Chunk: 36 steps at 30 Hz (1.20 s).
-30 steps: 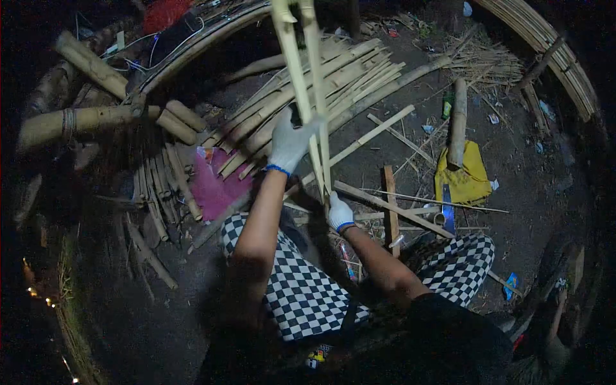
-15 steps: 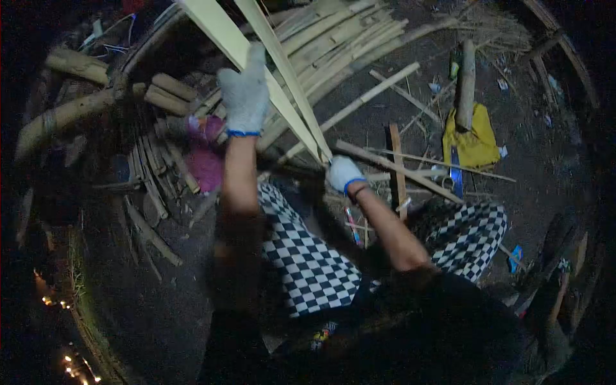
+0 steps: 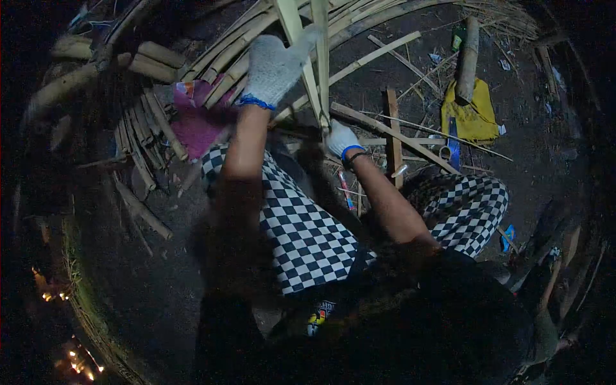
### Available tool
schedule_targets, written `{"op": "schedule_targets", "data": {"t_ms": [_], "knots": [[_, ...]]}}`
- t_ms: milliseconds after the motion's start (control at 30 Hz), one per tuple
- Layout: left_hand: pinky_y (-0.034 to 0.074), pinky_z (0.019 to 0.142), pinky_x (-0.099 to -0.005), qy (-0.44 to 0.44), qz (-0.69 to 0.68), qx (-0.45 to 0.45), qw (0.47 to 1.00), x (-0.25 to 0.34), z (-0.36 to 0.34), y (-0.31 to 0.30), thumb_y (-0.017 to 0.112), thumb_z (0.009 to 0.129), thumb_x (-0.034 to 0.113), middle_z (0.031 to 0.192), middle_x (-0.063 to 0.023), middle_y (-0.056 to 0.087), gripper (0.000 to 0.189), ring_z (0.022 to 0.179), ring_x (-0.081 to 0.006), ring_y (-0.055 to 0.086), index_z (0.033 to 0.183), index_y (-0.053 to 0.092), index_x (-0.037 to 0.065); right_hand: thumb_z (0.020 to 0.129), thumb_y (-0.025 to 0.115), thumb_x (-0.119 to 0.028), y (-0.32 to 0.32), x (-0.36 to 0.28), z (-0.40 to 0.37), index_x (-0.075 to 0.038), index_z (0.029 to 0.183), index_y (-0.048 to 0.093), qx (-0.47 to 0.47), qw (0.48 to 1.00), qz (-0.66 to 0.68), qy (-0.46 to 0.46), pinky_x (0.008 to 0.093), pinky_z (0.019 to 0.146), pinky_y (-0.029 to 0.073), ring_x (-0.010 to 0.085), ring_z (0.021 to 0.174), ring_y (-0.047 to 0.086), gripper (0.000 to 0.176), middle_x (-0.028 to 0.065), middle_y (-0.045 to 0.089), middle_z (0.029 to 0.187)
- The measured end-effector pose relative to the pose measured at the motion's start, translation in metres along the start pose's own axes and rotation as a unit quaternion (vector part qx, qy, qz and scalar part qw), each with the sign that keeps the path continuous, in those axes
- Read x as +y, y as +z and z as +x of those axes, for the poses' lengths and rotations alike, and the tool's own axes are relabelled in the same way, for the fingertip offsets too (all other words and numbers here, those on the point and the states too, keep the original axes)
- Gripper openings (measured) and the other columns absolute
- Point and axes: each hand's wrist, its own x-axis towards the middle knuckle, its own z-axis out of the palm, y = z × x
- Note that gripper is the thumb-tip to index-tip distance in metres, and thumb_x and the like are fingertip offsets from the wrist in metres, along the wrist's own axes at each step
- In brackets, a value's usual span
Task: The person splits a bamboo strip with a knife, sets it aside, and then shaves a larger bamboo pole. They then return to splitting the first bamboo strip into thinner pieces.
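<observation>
Two pale split bamboo strips (image 3: 323, 70) run up from a narrow point where they meet, spreading apart toward the top. My left hand (image 3: 274, 72), in a white knit glove with a blue cuff, grips the left-hand strip, its thumb reaching across toward the other. Some of its fingers are hidden behind the bamboo. My right hand (image 3: 343, 139), gloved the same way, is closed around the lower end where the strips come together. Whether a blade is also in that grip cannot be made out.
Cut bamboo lengths (image 3: 224, 58) pile up behind my left hand. Rightward lie a wooden slat (image 3: 393, 147), a yellow bag (image 3: 484, 112) under a bamboo log (image 3: 467, 61), and a blue saw blade (image 3: 454, 151). A pink sack (image 3: 192, 125) lies left. Small flames (image 3: 80, 366) glow lower left.
The strips have swung more upright and their tops have shifted right. My left hand has moved right and slightly up with them; my right hand has moved slightly up, still closed.
</observation>
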Motion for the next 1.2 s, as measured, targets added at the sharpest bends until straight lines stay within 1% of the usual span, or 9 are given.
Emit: {"op": "schedule_targets", "data": {"t_ms": [100,400,600,767,800,867,933,1067,1200], "knots": [[0.044,0.052,-0.045,0.209,0.149,-0.067,0.964,0.002,-0.008,0.011,0.055,0.075,0.069,0.049,-0.0216,0.052,0.08,0.049,-0.0332,0.057,0.063,0.062,-0.009,0.088,0.046,-0.029,-0.008,0.018,0.01,0.002,0.103,0.056,0.062,0.998,-0.004,-0.025,0.0489,0.081,0.046,0.0428,0.094,0.058,0.036,0.028,0.061,0.098],[0.046,0.064,-0.0446,-0.036,0.1,-0.151,0.983,-0.013,0.002,-0.009,0.059,0.071,0.07,0.069,-0.0266,0.06,0.079,0.066,-0.0348,0.061,0.072,0.061,-0.009,0.085,0.05,-0.024,-0.022,0.002,0.025,-0.003,0.101,0.05,0.076,0.988,-0.089,-0.097,0.0518,0.067,0.048,0.0426,0.079,0.061,0.026,0.026,0.062,0.082],[0.043,0.074,-0.0335,0.188,0.01,0.025,0.982,-0.058,0.011,-0.048,0.054,0.088,0.045,0.085,-0.0134,0.059,0.047,0.08,-0.018,0.055,0.096,0.059,-0.001,0.088,0.04,-0.017,-0.098,-0.043,0.017,-0.013,0.115,0.047,0.118,0.972,-0.145,-0.144,0.0516,0.065,0.048,0.0426,0.075,0.061,0.028,0.0233,0.063,0.078],[0.043,0.088,-0.03,-0.061,-0.163,0.053,0.983,-0.088,0.007,-0.074,0.05,0.092,0.04,0.104,-0.0061,0.063,0.046,0.097,-0.0166,0.058,0.113,0.061,0.001,0.085,0.048,-0.014,-0.229,-0.101,0.01,-0.004,0.099,0.053,0.258,0.843,-0.261,-0.393,0.0442,0.052,0.053,0.0364,0.061,0.063,0.018,0.0204,0.062,0.068],[0.043,0.089,-0.0293,-0.109,-0.206,0.057,0.971,-0.082,0.005,-0.077,0.049,0.093,0.038,0.106,-0.0065,0.063,0.044,0.098,-0.0167,0.058,0.113,0.061,0.0,0.086,0.048,-0.008,-0.269,-0.143,-0.029,-0.004,0.124,0.045,0.136,0.929,-0.194,-0.285,0.0415,0.061,0.051,0.0373,0.074,0.063,0.038,0.0262,0.061,0.081],[0.043,0.089,-0.0286,-0.157,-0.244,0.052,0.956,-0.084,0.007,-0.072,0.048,0.093,0.036,0.108,-0.0068,0.063,0.043,0.098,-0.0168,0.058,0.113,0.061,0.0,0.085,0.047,-0.008,-0.286,-0.134,-0.021,0.0,0.117,0.049,0.195,0.888,-0.18,-0.376,0.0426,0.058,0.05,0.0396,0.069,0.06,0.033,0.0277,0.059,0.077],[0.045,0.085,-0.0276,-0.091,-0.183,0.017,0.979,-0.1,0.011,-0.08,0.048,0.094,0.034,0.109,-0.0077,0.063,0.039,0.098,-0.0166,0.059,0.112,0.062,0.002,0.083,0.048,-0.007,-0.249,-0.085,0.009,-0.007,0.112,0.048,0.216,0.819,-0.372,-0.38,0.0464,0.053,0.051,0.0377,0.064,0.063,0.029,0.0218,0.062,0.072],[0.047,0.082,-0.0277,-0.097,-0.308,0.026,0.946,-0.09,0.008,-0.062,0.048,0.094,0.034,0.112,-0.0091,0.062,0.041,0.098,-0.0175,0.06,0.119,0.056,0.003,0.089,0.042,-0.018,-0.026,0.041,0.012,-0.003,0.111,0.049,0.196,0.949,-0.202,-0.143,0.0519,0.057,0.049,0.0419,0.069,0.062,0.028,0.0238,0.063,0.081],[0.044,0.089,-0.0297,-0.047,-0.356,-0.051,0.932,-0.072,0.016,-0.038,0.049,0.093,0.03,0.124,-0.009,0.054,0.049,0.109,-0.0176,0.054,0.134,0.042,0.003,0.091,0.035,-0.02,-0.014,0.052,0.031,0.001,0.119,0.044,0.018,0.997,-0.07,0.007,0.0523,0.074,0.047,0.0462,0.085,0.06,0.036,0.0325,0.06,0.094]]}}
